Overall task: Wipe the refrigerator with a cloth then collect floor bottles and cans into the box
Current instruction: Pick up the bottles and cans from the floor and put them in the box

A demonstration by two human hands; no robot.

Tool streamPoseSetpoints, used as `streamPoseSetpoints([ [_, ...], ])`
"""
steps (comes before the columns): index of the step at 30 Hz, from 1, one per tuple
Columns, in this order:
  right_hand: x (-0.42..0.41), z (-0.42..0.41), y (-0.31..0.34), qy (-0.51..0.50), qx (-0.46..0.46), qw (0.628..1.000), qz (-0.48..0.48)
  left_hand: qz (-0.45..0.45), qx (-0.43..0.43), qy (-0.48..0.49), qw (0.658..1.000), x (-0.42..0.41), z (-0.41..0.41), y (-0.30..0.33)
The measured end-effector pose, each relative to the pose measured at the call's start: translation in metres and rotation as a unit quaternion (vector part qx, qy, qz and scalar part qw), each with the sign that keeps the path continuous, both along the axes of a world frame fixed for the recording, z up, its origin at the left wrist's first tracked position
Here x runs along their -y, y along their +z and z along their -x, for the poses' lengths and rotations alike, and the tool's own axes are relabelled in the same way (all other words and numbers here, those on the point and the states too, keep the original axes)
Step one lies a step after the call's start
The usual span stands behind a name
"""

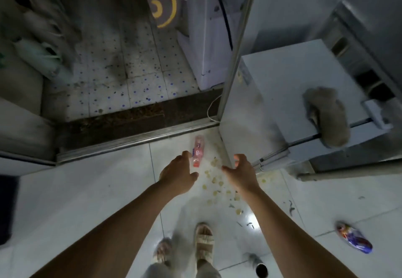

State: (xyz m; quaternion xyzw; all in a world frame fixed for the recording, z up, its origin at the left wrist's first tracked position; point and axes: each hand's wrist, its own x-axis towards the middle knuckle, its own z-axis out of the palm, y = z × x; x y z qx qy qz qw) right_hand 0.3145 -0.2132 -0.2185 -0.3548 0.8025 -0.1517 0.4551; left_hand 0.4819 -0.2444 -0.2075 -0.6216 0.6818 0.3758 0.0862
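Below, pink bottle [198, 151] lying on tiles; both hands loosely spread, empty.

Bare forearms, beige strappy sandals [204, 241], grey-khaki trousers [205, 268].

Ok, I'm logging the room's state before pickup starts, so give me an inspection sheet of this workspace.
Surface: white tiled floor, glossy.
Job's things: pink bottle lying near the door track; blue-red bottle lying at right; can near the feet; cloth draped on the refrigerator.
Clutter: yellowish scraps scattered on the tiles.
Grippers: left hand and right hand both open, holding nothing, above the floor.
Cables: white cord by the refrigerator.
Surroundings: sliding-door track; dirty dotted tiles beyond.
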Motion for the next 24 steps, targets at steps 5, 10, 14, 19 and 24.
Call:
streamPoseSetpoints([
  [5,0.035,-0.014,-0.067,-0.038,0.001,0.999,-0.017,-0.029,0.011,-0.015,0.999,0.049,-0.008,-0.073],
  [10,0.064,-0.034,-0.147,-0.084,-0.009,0.996,-0.029,-0.058,0.013,-0.043,0.997,0.095,-0.018,-0.158],
  [14,0.077,-0.054,-0.216,-0.098,-0.012,0.994,-0.037,-0.068,0.009,-0.064,0.996,0.122,-0.02,-0.232],
  [19,0.083,-0.064,-0.313,-0.115,-0.019,0.992,-0.045,-0.06,0.004,-0.056,0.997,0.146,-0.01,-0.337],
  [24,0.088,-0.055,-0.407,-0.126,-0.027,0.991,-0.042,-0.053,0.024,-0.022,0.998,0.158,0.01,-0.441],
])
